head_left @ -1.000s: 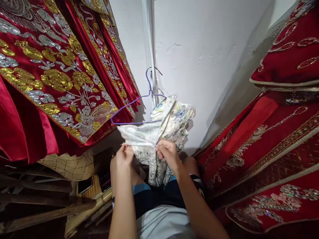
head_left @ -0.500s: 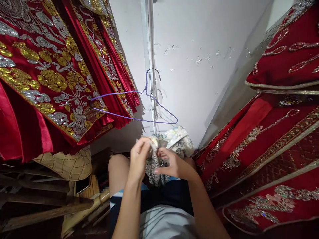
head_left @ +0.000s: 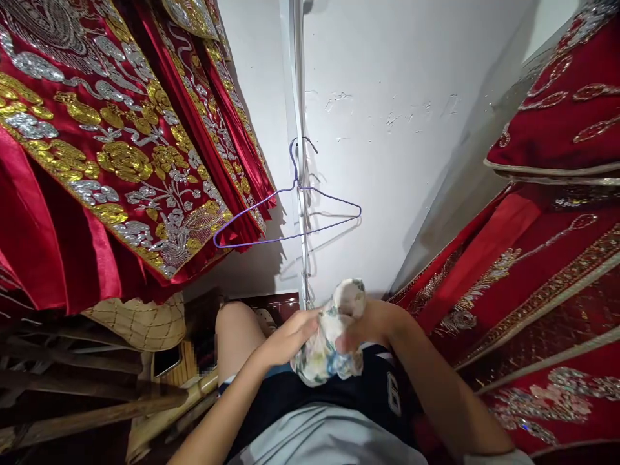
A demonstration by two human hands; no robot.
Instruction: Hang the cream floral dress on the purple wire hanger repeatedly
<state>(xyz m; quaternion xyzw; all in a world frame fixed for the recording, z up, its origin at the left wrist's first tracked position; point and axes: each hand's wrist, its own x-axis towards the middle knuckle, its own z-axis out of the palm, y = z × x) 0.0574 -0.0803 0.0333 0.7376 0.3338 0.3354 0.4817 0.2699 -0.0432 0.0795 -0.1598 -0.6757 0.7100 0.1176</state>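
A bunched floral cloth (head_left: 322,361), white with blue, green and yellow patches, is held over my lap. My left hand (head_left: 295,334) grips its left side, thumb on top and fingers pressed to the fabric. On the right, my right hand (head_left: 371,323) is closed round the upper part of the cloth, and its far fingers are hidden behind the fabric. Above both hands a purple wire hanger (head_left: 290,240) hangs by its hook on a narrow white metal rail, with nothing on it.
Red garments with gold and silver sequins (head_left: 126,161) hang at the left. More red beaded garments (head_left: 527,258) fill the right side. A pale wall (head_left: 378,84) stands ahead. At the lower left are a bamboo frame (head_left: 159,413) and a tan quilted item (head_left: 145,323).
The cloth has been turned and gathered lower, nearer my lap, showing a brighter floral side. Both hands have moved down and right with it. The hanger has swung round.
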